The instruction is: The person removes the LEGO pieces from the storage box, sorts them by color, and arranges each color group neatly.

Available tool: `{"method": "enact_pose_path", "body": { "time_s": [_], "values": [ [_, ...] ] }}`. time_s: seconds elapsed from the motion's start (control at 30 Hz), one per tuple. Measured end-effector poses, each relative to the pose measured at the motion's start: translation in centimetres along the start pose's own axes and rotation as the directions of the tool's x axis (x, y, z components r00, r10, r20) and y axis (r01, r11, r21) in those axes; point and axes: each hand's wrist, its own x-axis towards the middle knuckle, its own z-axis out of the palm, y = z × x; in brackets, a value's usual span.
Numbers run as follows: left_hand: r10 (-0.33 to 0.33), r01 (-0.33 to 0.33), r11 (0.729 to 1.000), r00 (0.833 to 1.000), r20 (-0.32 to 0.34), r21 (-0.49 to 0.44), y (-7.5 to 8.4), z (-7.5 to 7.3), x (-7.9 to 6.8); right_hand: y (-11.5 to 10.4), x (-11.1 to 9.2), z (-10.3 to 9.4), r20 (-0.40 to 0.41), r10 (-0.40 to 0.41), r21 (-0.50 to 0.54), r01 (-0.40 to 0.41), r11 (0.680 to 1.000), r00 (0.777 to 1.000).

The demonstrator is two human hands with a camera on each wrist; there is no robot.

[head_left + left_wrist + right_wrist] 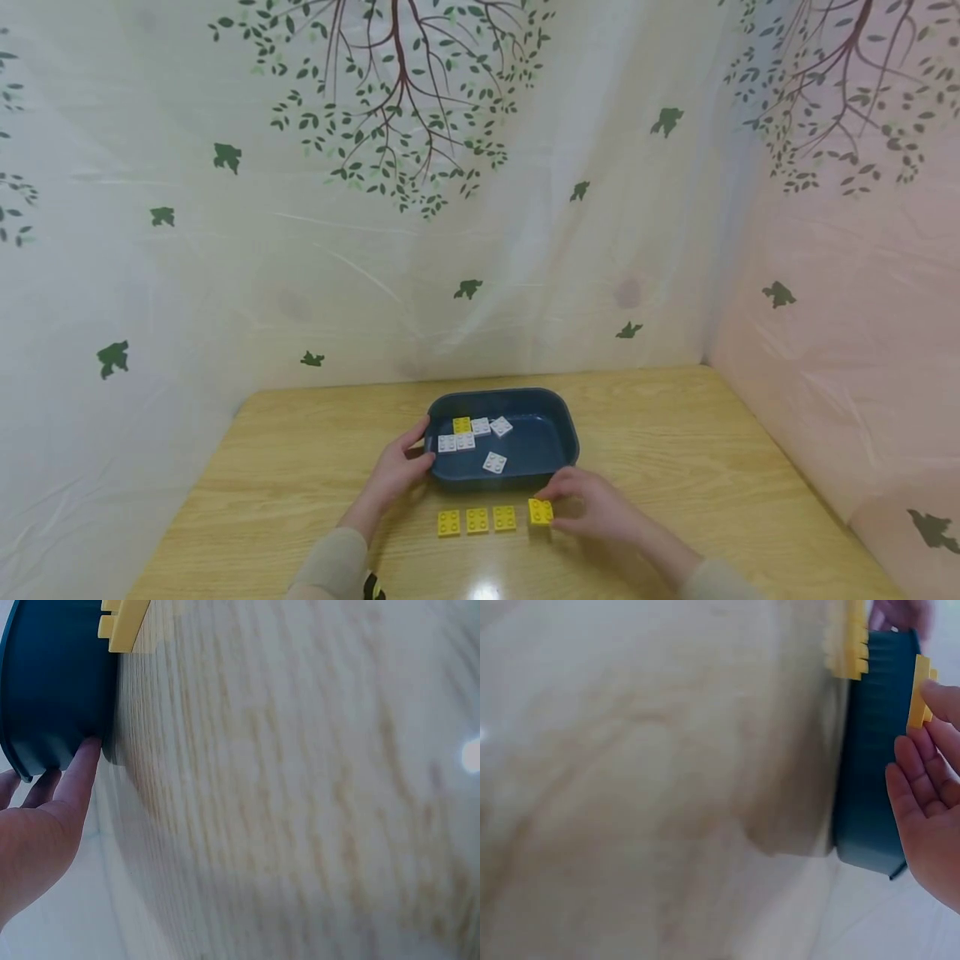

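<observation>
In the head view my right hand (596, 504) pinches a yellow toy brick (540, 512) between thumb and fingers. The right wrist view shows this yellow brick (919, 691) held off the table, by the tray's front wall. My left hand (397, 468) holds the left end of a dark blue tray (543, 479), thumb toward the front and fingers farther back. Left of the pinched brick, a yellow brick (504, 518), another yellow brick (477, 521) and a third yellow brick (448, 523) form a row on the table.
Inside the tray lie several white bricks, one white brick (495, 462) apart near the front, and a yellow brick (461, 425). The wooden table (712, 467) meets a pale leaf-patterned curtain (360, 308) behind and at the sides.
</observation>
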Motion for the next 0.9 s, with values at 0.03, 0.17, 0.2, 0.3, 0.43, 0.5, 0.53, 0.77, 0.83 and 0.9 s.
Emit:
{"method": "enact_pose_path", "body": {
  "time_s": [0.03,0.17,0.2,0.3,0.43,0.5,0.53,0.77,0.83,0.9],
  "values": [
    [0.000,0.000,1.000,1.000,-0.003,0.003,0.0,0.0,-0.1,0.1,-0.1,0.2,0.001,-0.001,-0.006,0.001,1.000,1.000],
    [0.004,-0.004,1.000,1.000,-0.009,0.010,0.1,0.1,-0.3,0.3,-0.2,0.9,-0.005,0.010,-0.035,-0.010,0.999,1.000],
    [0.003,-0.003,1.000,1.000,-0.012,0.009,0.2,0.2,-0.4,0.3,-0.2,1.1,-0.004,0.021,-0.037,-0.021,0.999,1.000],
    [0.016,-0.015,1.000,1.000,-0.013,0.020,0.3,0.3,-0.6,0.6,-0.3,1.6,-0.001,0.057,-0.047,-0.057,0.997,0.998],
    [0.019,-0.018,0.999,1.000,-0.021,0.033,0.4,0.4,-0.9,0.9,-0.4,2.1,-0.002,0.077,-0.059,-0.077,0.995,0.997],
    [0.021,-0.020,0.999,0.999,-0.026,0.034,0.4,0.5,-1.0,1.0,-0.3,2.3,-0.009,0.075,-0.050,-0.075,0.996,0.997],
    [0.024,-0.023,0.999,0.999,-0.028,0.033,0.4,0.6,-1.1,1.0,-0.3,2.3,-0.014,0.073,-0.043,-0.074,0.996,0.997],
    [0.009,-0.008,0.999,0.999,-0.033,0.038,0.4,0.8,-1.6,1.0,-0.5,2.3,-0.031,0.043,-0.019,-0.044,0.999,0.999],
    [0.008,-0.007,0.999,0.999,-0.031,0.039,0.5,0.9,-1.7,1.0,-0.5,2.4,-0.023,0.051,-0.024,-0.052,0.998,0.998],
    [0.008,-0.006,0.999,1.000,-0.031,0.039,0.6,0.9,-1.8,1.0,-0.5,2.4,-0.020,0.055,-0.033,-0.056,0.998,0.998]
  ]
}}
